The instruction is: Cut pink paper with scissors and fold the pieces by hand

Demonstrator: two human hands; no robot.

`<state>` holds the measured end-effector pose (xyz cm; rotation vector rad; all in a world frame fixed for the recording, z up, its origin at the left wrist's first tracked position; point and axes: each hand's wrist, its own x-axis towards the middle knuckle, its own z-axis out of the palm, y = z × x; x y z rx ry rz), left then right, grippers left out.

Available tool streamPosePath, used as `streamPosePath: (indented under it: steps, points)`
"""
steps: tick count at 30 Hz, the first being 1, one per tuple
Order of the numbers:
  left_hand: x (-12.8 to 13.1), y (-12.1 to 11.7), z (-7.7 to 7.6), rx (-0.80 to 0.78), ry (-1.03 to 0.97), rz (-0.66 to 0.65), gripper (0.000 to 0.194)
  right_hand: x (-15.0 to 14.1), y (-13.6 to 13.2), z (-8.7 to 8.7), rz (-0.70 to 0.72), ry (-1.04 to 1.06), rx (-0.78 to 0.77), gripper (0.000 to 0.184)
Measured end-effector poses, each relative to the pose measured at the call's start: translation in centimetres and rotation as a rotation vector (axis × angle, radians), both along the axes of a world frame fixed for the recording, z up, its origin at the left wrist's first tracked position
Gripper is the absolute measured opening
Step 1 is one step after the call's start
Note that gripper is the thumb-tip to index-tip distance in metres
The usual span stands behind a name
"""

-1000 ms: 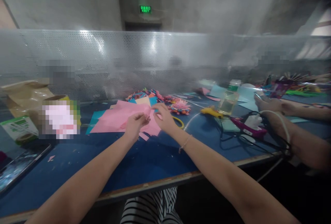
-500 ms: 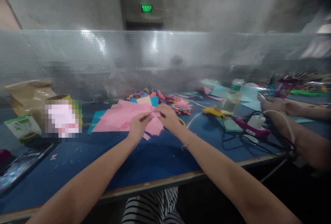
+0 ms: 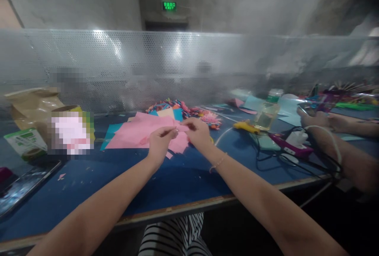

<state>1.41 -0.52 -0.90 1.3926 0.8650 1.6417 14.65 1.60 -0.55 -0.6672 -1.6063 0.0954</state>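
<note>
My left hand (image 3: 161,142) is closed in a pinch, thumb against fingertips; whatever lies between them is too small to make out. Close beside it, my right hand (image 3: 199,134) pinches a small pink paper piece (image 3: 182,127), which blends with the paper behind. Both hands hover over a stack of pink paper sheets (image 3: 127,133) with ragged edges. A blue sheet (image 3: 109,137) sticks out from under the stack at the left. Behind the hands lies a heap of colourful folded-paper pieces (image 3: 183,108). Something yellow is partly hidden by my right wrist.
On the blue table (image 3: 97,185) stand a brown paper bag (image 3: 35,104), a tape roll (image 3: 69,110) and a green-white box (image 3: 26,143); a phone (image 3: 28,187) lies nearer. Rightward are a yellow glue gun (image 3: 246,126), a bottle (image 3: 267,114), a purple power strip (image 3: 291,145), cables and another person's hands (image 3: 315,120).
My fingertips have drawn slightly apart, the right hand shifting a little to the right with the pink paper piece. The camera view has moved slightly.
</note>
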Motion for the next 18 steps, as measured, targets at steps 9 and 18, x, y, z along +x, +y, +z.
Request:
streamPosePath:
  steps: [9, 18]
  points:
    - [0.02, -0.52, 0.48, 0.047, 0.144, 0.136, 0.018, -0.19, 0.04, 0.15, -0.025, 0.075, -0.120, 0.007]
    - [-0.26, -0.10, 0.15, 0.079, 0.218, 0.053, 0.017, 0.14, 0.11, 0.23, -0.127, -0.167, 0.155, 0.018]
